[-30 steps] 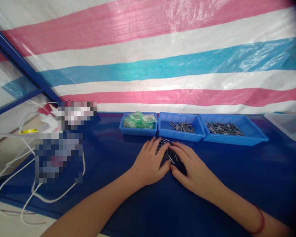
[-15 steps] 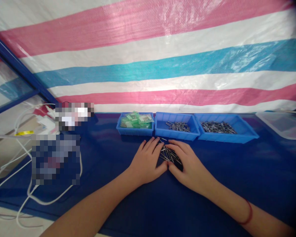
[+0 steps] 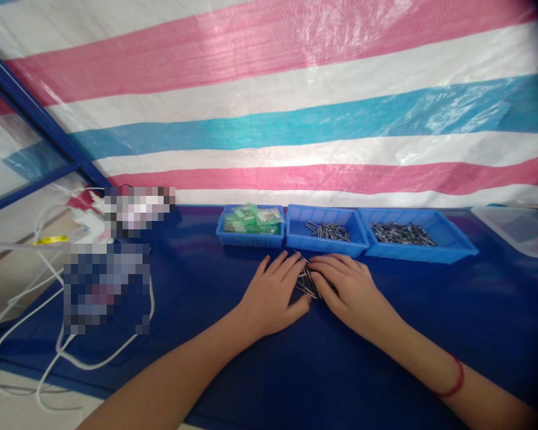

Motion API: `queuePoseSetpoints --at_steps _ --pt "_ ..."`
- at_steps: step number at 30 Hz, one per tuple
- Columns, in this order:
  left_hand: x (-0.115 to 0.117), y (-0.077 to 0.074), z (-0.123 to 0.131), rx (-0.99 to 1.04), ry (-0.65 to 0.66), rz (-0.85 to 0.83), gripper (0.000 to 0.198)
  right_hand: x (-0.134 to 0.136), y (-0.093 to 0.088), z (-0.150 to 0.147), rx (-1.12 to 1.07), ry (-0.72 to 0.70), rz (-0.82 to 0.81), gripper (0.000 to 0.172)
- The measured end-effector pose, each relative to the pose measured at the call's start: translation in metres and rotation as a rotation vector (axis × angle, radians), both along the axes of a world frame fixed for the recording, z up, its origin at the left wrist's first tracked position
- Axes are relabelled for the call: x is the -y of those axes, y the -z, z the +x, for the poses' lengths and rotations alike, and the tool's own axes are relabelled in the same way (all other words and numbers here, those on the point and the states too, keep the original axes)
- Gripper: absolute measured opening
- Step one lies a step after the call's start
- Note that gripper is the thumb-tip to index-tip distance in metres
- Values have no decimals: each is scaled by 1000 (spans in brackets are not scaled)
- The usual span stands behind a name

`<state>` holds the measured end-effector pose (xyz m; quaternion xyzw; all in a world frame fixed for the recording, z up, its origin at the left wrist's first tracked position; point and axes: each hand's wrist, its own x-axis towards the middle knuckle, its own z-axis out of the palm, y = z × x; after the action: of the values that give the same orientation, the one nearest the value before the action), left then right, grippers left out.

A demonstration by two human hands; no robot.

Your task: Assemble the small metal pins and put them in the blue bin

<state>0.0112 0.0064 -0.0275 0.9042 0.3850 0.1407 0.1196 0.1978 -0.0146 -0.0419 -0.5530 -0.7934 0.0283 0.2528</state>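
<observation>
A small heap of thin metal pins [image 3: 305, 283], dark and shiny like nails or long screws, lies on the blue tabletop between my hands. Along its left side rests my left hand [image 3: 273, 295], fingers stretched forward and thumb apart, fingertips at the heap's edge. My right hand [image 3: 347, 283] lies over the heap's right part with its fingers extended and hides some of the pins. Neither hand is lifting anything. Just beyond my fingertips stands a blue bin [image 3: 327, 243] holding more short metal pins.
To the left, another blue bin [image 3: 251, 240] contains green-and-clear packets [image 3: 250, 220]. A third blue bin [image 3: 448, 246] at right holds many small metal pieces [image 3: 401, 233]. A clear plastic lid or tray [image 3: 515, 233] lies far right. White cables [image 3: 103, 364] and blurred items occupy the left side.
My right hand has slid over the heap and its thumb has moved away from my left thumb. The whole view has shifted slightly.
</observation>
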Motion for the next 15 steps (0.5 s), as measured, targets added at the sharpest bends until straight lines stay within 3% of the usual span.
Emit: queuePoseSetpoints --at_steps 15 --pt "3 -1 -4 26 29 7 50 0 -1 12 -21 52 31 17"
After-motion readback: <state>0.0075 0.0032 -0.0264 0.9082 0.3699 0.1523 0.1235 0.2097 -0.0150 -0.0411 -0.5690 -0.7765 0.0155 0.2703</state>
